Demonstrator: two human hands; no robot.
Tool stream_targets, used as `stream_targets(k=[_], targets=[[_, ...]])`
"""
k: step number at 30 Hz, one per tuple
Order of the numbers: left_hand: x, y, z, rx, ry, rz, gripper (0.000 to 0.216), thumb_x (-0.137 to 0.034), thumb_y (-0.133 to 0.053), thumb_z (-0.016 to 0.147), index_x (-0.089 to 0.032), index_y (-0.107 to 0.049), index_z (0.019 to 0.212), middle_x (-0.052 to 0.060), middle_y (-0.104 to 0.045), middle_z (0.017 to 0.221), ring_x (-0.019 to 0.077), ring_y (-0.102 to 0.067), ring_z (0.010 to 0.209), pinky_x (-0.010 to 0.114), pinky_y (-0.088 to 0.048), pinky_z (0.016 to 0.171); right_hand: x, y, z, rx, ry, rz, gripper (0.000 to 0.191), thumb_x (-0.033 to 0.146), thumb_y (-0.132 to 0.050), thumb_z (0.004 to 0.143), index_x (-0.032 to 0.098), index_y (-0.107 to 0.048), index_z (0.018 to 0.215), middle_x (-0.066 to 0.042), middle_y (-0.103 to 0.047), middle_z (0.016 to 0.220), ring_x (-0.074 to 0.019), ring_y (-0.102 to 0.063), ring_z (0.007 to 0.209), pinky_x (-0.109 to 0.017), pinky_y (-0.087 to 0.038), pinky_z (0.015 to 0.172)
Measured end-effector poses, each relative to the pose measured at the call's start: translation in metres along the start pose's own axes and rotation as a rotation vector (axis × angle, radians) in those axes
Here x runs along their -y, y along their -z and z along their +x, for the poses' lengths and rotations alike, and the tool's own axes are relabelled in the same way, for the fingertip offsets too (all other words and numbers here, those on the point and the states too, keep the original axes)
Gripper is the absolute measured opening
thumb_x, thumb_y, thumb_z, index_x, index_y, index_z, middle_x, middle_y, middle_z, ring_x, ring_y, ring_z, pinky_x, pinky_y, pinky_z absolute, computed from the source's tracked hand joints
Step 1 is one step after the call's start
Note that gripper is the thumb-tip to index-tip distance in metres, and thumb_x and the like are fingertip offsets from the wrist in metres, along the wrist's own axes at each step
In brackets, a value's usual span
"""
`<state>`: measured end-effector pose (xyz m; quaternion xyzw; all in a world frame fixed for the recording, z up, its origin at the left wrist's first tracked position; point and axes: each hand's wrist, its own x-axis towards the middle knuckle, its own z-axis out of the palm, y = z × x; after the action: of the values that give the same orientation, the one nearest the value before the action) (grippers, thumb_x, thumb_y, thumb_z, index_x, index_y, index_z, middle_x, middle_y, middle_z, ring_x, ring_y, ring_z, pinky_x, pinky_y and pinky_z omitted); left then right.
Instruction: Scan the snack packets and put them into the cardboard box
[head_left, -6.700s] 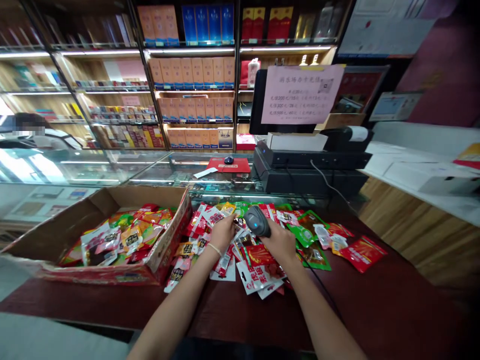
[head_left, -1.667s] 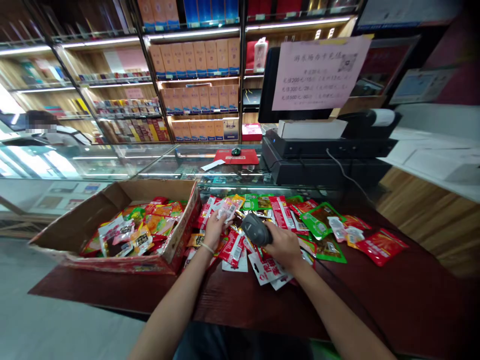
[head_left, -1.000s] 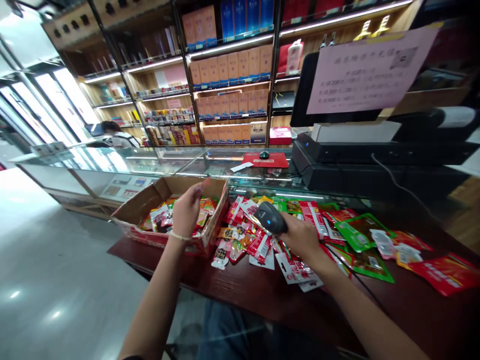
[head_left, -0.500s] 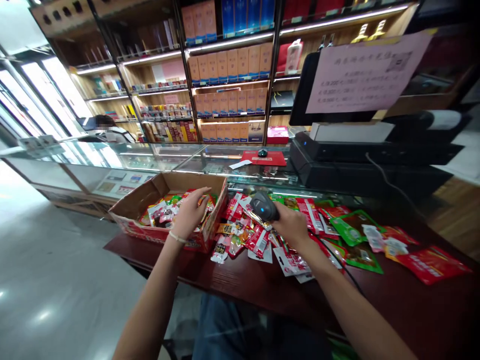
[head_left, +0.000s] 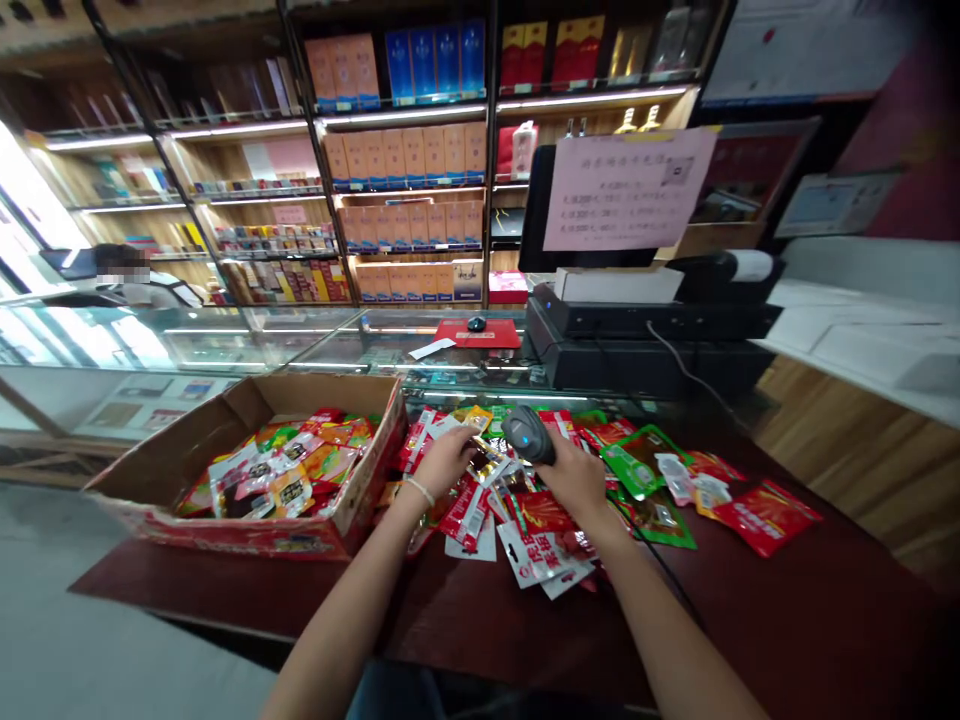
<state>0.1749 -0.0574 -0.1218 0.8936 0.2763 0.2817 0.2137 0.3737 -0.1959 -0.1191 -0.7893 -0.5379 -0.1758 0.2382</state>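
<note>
My right hand (head_left: 576,482) is wrapped round the grip of a dark grey handheld barcode scanner (head_left: 525,434), its blue light showing. The scanner's head points toward my left hand, over the pile of snack packets. My left hand (head_left: 444,462), with a pale band at the wrist, has its fingers closed on the edge of a shiny gold and brown snack packet (head_left: 487,462). Red, green and white snack packets (head_left: 541,512) lie heaped beneath both hands. To the left, an open cardboard box (head_left: 225,540) holds more colourful packets (head_left: 292,470).
A glass display counter (head_left: 337,345) runs behind, with a mouse (head_left: 477,324) on a red mat. A monitor bearing a pink notice (head_left: 622,190) stands above a black cash drawer (head_left: 645,360). The scanner's cable trails across the dark red tabletop (head_left: 465,620). A person (head_left: 139,275) is at far left.
My left hand has moved right, from over the box to the packet pile beside the scanner. My right hand still holds the scanner. The camera view has turned right.
</note>
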Motion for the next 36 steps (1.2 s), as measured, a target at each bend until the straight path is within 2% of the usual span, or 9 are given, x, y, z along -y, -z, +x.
stream_targets(k=[3,6,10,15,20,23,28,32,36], targets=[[0.016,-0.025,0.014,0.116,-0.059,0.033,0.049,-0.005,-0.048,0.077,-0.019,-0.058,0.124,0.01,-0.056,0.132,0.0237,-0.05,0.123,0.04,-0.037,0.109,-0.008,-0.001,-0.001,0.004,-0.029,-0.006,0.036,0.036,-0.059,0.078,0.025,-0.061,0.111,-0.003,-0.073,0.084,-0.0216,-0.066,0.069,-0.029,-0.033,0.057],[0.025,-0.033,0.026,0.246,-0.118,0.131,0.054,-0.002,-0.045,0.072,-0.016,-0.06,0.122,0.011,-0.049,0.14,0.0254,-0.039,0.133,0.041,-0.029,0.113,-0.013,-0.002,-0.001,-0.01,-0.051,0.004,0.039,0.038,-0.058,0.079,0.025,-0.059,0.115,-0.004,-0.073,0.086,-0.0215,-0.065,0.069,-0.029,-0.034,0.058],[0.028,-0.027,0.038,0.407,-0.149,0.236,0.052,-0.011,-0.048,0.075,-0.017,-0.058,0.126,0.012,-0.051,0.137,0.0273,-0.042,0.129,0.042,-0.029,0.111,-0.015,-0.003,0.0,-0.017,-0.059,0.008,0.038,0.039,-0.058,0.079,0.024,-0.059,0.114,-0.004,-0.072,0.085,-0.0219,-0.065,0.07,-0.029,-0.035,0.058],[0.022,-0.011,0.036,0.436,-0.066,0.389,0.051,-0.023,-0.056,0.076,-0.019,-0.055,0.127,0.014,-0.057,0.123,0.0303,-0.047,0.117,0.045,-0.033,0.103,-0.014,-0.001,0.0,-0.022,-0.061,0.016,0.035,0.039,-0.059,0.079,0.024,-0.06,0.111,-0.004,-0.072,0.084,-0.0217,-0.065,0.071,-0.029,-0.034,0.058],[0.014,0.0,0.026,0.349,0.008,0.323,0.035,-0.035,-0.066,0.074,-0.017,-0.063,0.103,0.012,-0.063,0.102,0.0286,-0.056,0.1,0.039,-0.041,0.09,-0.011,0.002,0.0,-0.014,-0.071,0.017,0.036,0.039,-0.06,0.077,0.024,-0.061,0.11,-0.004,-0.073,0.086,-0.0215,-0.065,0.07,-0.028,-0.033,0.057],[0.016,0.002,0.019,0.172,0.167,0.114,0.021,-0.034,-0.065,0.075,-0.018,-0.063,0.09,0.008,-0.066,0.089,0.0237,-0.061,0.084,0.033,-0.045,0.078,-0.009,0.002,-0.001,-0.019,-0.066,0.019,0.036,0.04,-0.059,0.078,0.025,-0.061,0.111,-0.004,-0.073,0.087,-0.0213,-0.066,0.07,-0.028,-0.033,0.057],[0.03,-0.011,0.003,-0.212,0.365,-0.588,0.029,-0.04,-0.061,0.078,-0.016,-0.06,0.095,0.006,-0.069,0.09,0.021,-0.065,0.084,0.034,-0.049,0.078,-0.007,0.0,-0.003,-0.073,-0.07,0.016,0.04,0.039,-0.06,0.077,0.025,-0.06,0.114,-0.003,-0.073,0.085,-0.0212,-0.065,0.068,-0.028,-0.031,0.056],[0.036,-0.023,-0.008,-0.263,0.435,-1.066,0.038,-0.036,-0.064,0.074,-0.015,-0.057,0.105,0.009,-0.07,0.094,0.022,-0.067,0.086,0.037,-0.052,0.079,-0.002,-0.004,-0.006,-0.081,-0.048,0.003,0.038,0.038,-0.061,0.076,0.024,-0.062,0.111,-0.003,-0.073,0.081,-0.0219,-0.065,0.067,-0.028,-0.031,0.056],[0.032,-0.025,-0.013,-0.313,0.412,-1.159,0.044,-0.027,-0.065,0.07,-0.017,-0.053,0.111,0.009,-0.069,0.103,0.0229,-0.067,0.094,0.037,-0.053,0.082,0.006,-0.003,-0.01,-0.056,0.0,0.02,0.034,0.04,-0.061,0.076,0.024,-0.062,0.106,-0.003,-0.073,0.083,-0.0226,-0.066,0.07,-0.029,-0.033,0.059]])
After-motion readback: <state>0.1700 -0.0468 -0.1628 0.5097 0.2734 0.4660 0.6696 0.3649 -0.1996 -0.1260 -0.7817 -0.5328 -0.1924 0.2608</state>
